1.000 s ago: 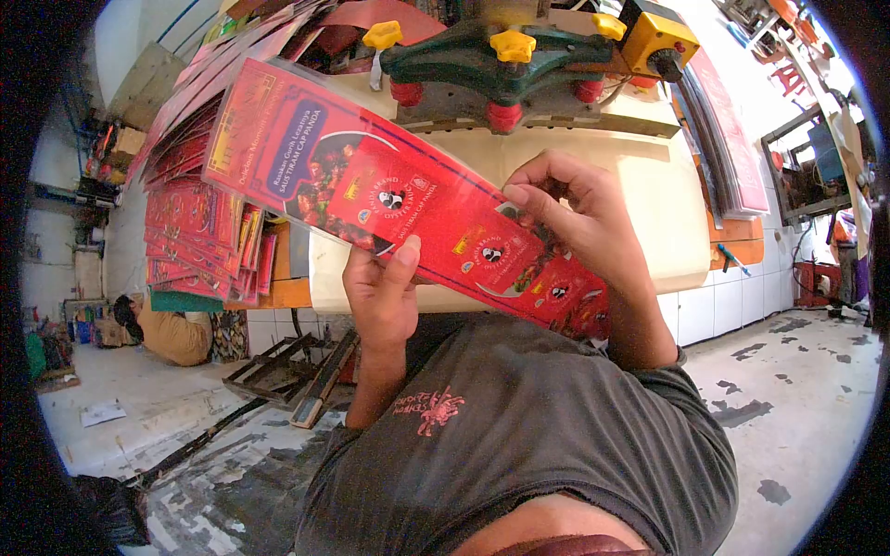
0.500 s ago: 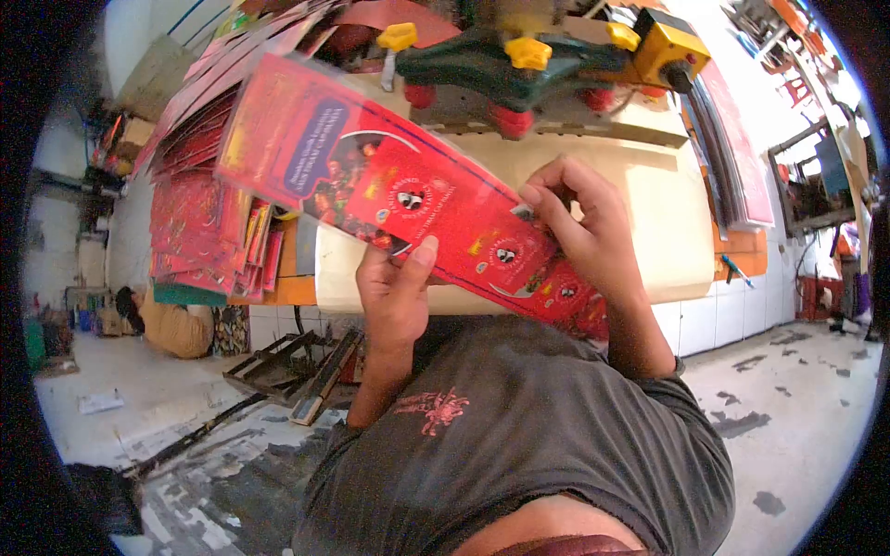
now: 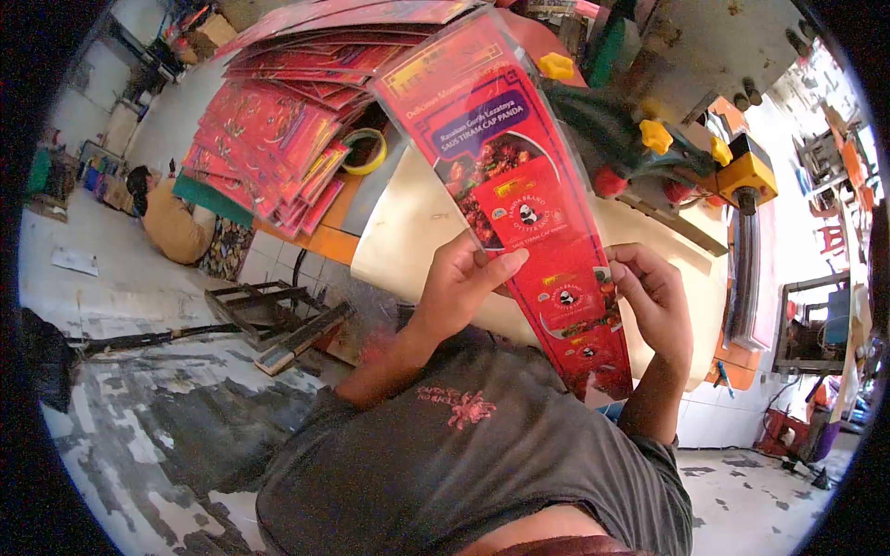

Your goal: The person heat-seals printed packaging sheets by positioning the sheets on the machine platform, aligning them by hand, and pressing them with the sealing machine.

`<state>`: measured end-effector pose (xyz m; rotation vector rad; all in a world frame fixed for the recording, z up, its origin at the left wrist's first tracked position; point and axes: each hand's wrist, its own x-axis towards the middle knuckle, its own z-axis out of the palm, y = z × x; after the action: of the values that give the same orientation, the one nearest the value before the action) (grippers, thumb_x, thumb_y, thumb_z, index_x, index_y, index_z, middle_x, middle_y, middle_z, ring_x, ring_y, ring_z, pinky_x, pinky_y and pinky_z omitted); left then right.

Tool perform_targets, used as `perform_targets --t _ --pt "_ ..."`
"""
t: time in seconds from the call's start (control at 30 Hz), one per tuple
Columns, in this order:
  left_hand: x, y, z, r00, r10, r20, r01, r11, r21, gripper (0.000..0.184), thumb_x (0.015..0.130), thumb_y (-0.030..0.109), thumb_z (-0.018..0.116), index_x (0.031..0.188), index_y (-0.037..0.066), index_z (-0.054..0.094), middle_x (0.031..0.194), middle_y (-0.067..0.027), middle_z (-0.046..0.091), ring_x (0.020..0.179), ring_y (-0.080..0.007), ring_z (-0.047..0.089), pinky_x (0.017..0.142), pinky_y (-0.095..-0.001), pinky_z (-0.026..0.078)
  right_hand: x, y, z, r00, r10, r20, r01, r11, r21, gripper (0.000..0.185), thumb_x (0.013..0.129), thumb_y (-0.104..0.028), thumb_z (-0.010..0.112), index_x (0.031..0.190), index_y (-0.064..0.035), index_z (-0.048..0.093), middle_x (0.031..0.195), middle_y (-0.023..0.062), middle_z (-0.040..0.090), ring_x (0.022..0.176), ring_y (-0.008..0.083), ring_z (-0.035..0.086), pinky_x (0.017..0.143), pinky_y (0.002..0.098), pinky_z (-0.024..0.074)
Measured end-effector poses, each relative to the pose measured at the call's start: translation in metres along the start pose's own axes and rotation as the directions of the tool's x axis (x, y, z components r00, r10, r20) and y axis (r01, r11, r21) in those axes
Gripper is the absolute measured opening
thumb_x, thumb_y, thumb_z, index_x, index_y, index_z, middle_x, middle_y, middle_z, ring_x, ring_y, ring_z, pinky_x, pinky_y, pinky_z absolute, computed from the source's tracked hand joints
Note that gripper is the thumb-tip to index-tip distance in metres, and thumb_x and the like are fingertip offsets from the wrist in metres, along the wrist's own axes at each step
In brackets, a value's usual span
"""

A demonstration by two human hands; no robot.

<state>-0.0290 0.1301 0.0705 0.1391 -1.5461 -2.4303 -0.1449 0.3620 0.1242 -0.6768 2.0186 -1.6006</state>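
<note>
A long red printed sheet (image 3: 528, 250) with a clear plastic margin hangs between my hands, tilted with its upper end to the left. It carries panda logos, pictures of food and a purple label. My left hand (image 3: 464, 287) grips its left edge, thumb on the printed face and fingers behind. On the opposite edge, my right hand (image 3: 654, 296) pinches the plastic margin between thumb and curled fingers. Behind the sheet lies a cream-coloured board (image 3: 408, 218) on the worktable.
Stacks of red printed sheets (image 3: 269, 130) lie at the left, beside a yellow tape roll (image 3: 364, 151). A dark green machine with yellow knobs (image 3: 654, 137) and a yellow box (image 3: 749, 176) stands behind. Another person (image 3: 176, 222) sits on the floor at far left.
My view has turned left. The sheet is now steeper, its upper end higher, and my right hand sits lower relative to my left. Both hands still grip it.
</note>
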Motion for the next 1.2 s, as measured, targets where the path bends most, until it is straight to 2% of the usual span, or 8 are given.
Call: perform_targets --t 0.1,0.13,0.23,0.33,0.47,0.53,0.87,1.2 --pt "0.001 0.000 -0.003 1.000 0.004 -0.001 -0.004 1.000 0.004 0.039 0.097 0.004 0.066 0.135 -0.001 0.056 0.126 -0.0073 0.067 0.112 -0.0157 0.065 0.099 -0.0346 0.052 -0.004 -0.006 -0.003 0.999 -0.007 0.044 0.011 0.994 -0.105 0.023 0.101 -0.014 0.063 0.115 0.0038 0.066 0.091 0.0050 0.071 0.084 0.0110 0.065 0.070 0.0274 0.0530" --pt "0.001 -0.002 -0.003 0.998 0.062 0.001 -0.062 0.996 0.061 0.031 0.101 0.011 0.065 0.129 0.001 0.058 0.114 -0.0083 0.071 0.097 -0.0135 0.070 0.083 -0.0317 0.061 -0.003 -0.008 -0.004 0.995 -0.050 0.088 0.065 0.983 -0.170 0.025 0.101 -0.015 0.063 0.116 0.0044 0.066 0.092 0.0050 0.071 0.084 0.0110 0.066 0.069 0.0273 0.0531" --pt "0.001 0.001 0.000 1.000 0.016 0.022 -0.016 1.000 -0.006 0.029 0.100 0.012 0.065 0.127 0.001 0.059 0.113 -0.0083 0.071 0.095 -0.0143 0.071 0.080 -0.0317 0.062 -0.001 -0.019 -0.012 0.973 0.038 0.227 0.022 0.966 -0.258 0.026 0.102 -0.016 0.063 0.117 0.0039 0.066 0.092 0.0047 0.072 0.085 0.0099 0.065 0.071 0.0263 0.0529" --pt "0.001 0.002 -0.003 0.998 0.024 0.064 -0.026 0.999 0.027 0.028 0.100 0.013 0.066 0.125 0.001 0.060 0.111 -0.0081 0.072 0.095 -0.0152 0.071 0.081 -0.0323 0.062 0.008 -0.010 -0.016 0.927 0.075 0.367 -0.098 0.994 0.044 0.026 0.103 -0.019 0.062 0.116 0.0033 0.067 0.090 0.0046 0.071 0.084 0.0081 0.063 0.072 0.0267 0.0523" --pt "-0.001 0.009 0.001 0.994 -0.031 0.107 0.029 0.999 0.026 0.027 0.100 0.014 0.066 0.124 0.002 0.061 0.109 -0.0074 0.072 0.094 -0.0146 0.071 0.079 -0.0319 0.062 0.027 -0.007 -0.036 0.816 0.164 0.554 -0.204 0.979 0.010 0.026 0.103 -0.020 0.062 0.115 0.0028 0.067 0.088 0.0031 0.070 0.084 0.0070 0.061 0.074 0.0281 0.0519" --pt "-0.001 0.008 0.002 0.994 -0.042 0.103 0.038 0.999 0.036 0.027 0.100 0.015 0.066 0.124 0.002 0.061 0.108 -0.0070 0.072 0.093 -0.0135 0.071 0.077 -0.0313 0.061 0.033 -0.005 -0.040 0.774 0.150 0.615 -0.075 0.986 -0.147 0.027 0.104 -0.021 0.061 0.115 0.0029 0.067 0.088 0.0016 0.070 0.083 0.0073 0.061 0.073 0.0293 0.0518" --pt "-0.001 0.016 0.008 0.995 0.005 0.100 -0.012 0.998 0.069 0.029 0.100 0.015 0.067 0.125 0.000 0.062 0.108 -0.0042 0.071 0.095 -0.0091 0.067 0.080 -0.0277 0.057 0.021 -0.013 -0.029 0.854 0.174 0.490 -0.081 0.975 -0.206 0.025 0.104 -0.020 0.060 0.108 0.0033 0.069 0.080 0.0060 0.068 0.075 0.0088 0.058 0.071 0.0315 0.0519" --pt "0.001 0.002 0.008 0.999 0.014 0.046 -0.015 0.999 0.040 0.028 0.098 0.010 0.069 0.124 0.001 0.066 0.113 -0.0058 0.072 0.100 -0.0127 0.068 0.088 -0.0312 0.056 0.017 -0.027 -0.025 0.872 0.050 0.487 0.125 0.940 -0.319 0.025 0.102 -0.021 0.063 0.105 0.0031 0.069 0.076 0.0132 0.067 0.070 0.0137 0.060 0.068 0.0340 0.0514"
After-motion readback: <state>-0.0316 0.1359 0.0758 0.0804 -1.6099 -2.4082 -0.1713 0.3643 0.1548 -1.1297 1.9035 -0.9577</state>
